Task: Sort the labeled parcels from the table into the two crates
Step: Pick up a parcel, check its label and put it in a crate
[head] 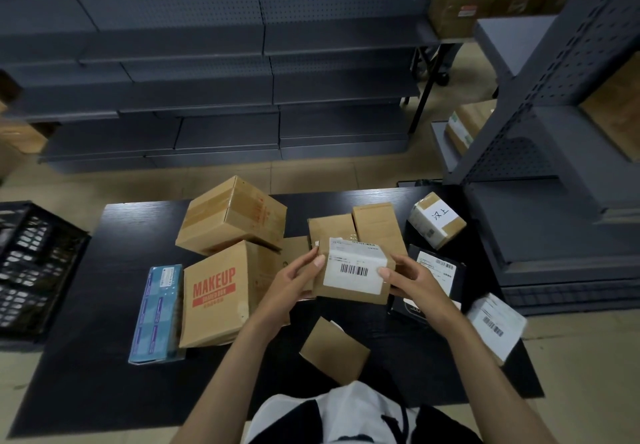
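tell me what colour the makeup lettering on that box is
Red, printed on the brown cardboard MAKEUP box; it shows best in the head view.

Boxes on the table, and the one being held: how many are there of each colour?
Brown boxes: 7 that I can tell apart, counting the held box
Blue box: 1
Black box: 1
White parcel: 1
Total: 10
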Motion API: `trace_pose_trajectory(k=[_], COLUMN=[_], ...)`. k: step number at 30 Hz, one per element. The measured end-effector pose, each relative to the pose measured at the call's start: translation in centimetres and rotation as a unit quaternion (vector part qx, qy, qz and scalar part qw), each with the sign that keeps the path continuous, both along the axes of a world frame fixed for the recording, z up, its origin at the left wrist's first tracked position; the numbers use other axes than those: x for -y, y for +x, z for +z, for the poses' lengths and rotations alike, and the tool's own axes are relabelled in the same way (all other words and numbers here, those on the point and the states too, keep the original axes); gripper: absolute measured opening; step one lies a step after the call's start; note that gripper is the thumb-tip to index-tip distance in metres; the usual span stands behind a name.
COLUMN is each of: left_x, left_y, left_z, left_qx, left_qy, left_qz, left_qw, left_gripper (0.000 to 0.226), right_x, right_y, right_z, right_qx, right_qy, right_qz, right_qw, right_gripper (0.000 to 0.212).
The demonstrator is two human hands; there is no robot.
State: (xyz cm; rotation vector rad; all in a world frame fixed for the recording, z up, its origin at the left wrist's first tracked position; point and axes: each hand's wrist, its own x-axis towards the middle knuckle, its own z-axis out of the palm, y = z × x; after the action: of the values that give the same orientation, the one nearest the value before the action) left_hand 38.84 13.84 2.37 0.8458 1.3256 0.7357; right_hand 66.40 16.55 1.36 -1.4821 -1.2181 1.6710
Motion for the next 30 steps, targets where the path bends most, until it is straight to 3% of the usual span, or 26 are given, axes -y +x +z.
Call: trace_pose_trajectory(k=[10,20,30], left_x=[0.3,0.3,0.1], left_y=[0.6,0.4,1.0], left_z=[0.3,-0.8,-1.3], left_qx=[-0.004,0.004,-0.016], left_qy=[0.017,0.006,-0.029], left_qz=[0.027,0.01,0.035], left_qw=[0.999,1.0,0.999], left_gripper=[0.061,0.07,0.049], right_x=[0.3,0.3,0.0], right_y=[-0.1,0.1,-1.0], right_z=[-0.6,-1.3,0.2], right_qx=[-0.003,0.012,0.133], right_qy=[-0.025,-0.028,0.156], right_qz=[0.016,0.023,0.062], right_qw=[1.0,0.999,0.977], right_gripper=[0.061,0.075,0.103])
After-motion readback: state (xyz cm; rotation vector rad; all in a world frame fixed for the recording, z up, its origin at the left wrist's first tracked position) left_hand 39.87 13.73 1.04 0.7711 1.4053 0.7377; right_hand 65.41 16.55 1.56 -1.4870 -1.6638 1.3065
